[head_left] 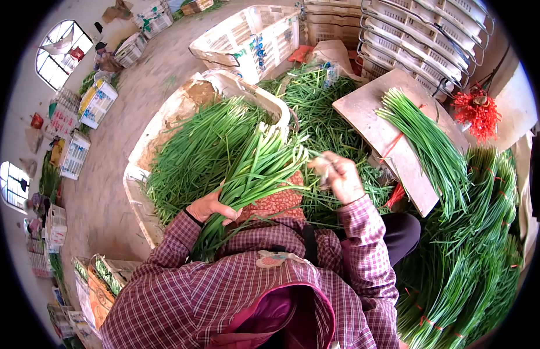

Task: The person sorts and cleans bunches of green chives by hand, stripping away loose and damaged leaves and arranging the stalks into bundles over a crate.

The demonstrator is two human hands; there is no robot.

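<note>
My left hand (211, 207) is wrapped round a bunch of long green stalks (261, 163), their pale ends pointing up and away from me. To the right of those pale ends is my right hand (338, 174), raised and blurred, its fingers bent together; what they hold, if anything, I cannot make out. Loose green stalks (194, 145) fill a white crate (143, 136) beyond my left hand. On a slanted board (363, 110) at the right lies another bunch (427, 142), with a red tie by it.
Cut leaves (322, 110) heap up behind my right hand. Tied bunches (456, 279) pile at the lower right. A white crate (276, 43) and stacked crates (415, 43) stand at the back. Red ties (478, 113) hang beyond the board. A person (104, 58) is far off at the upper left.
</note>
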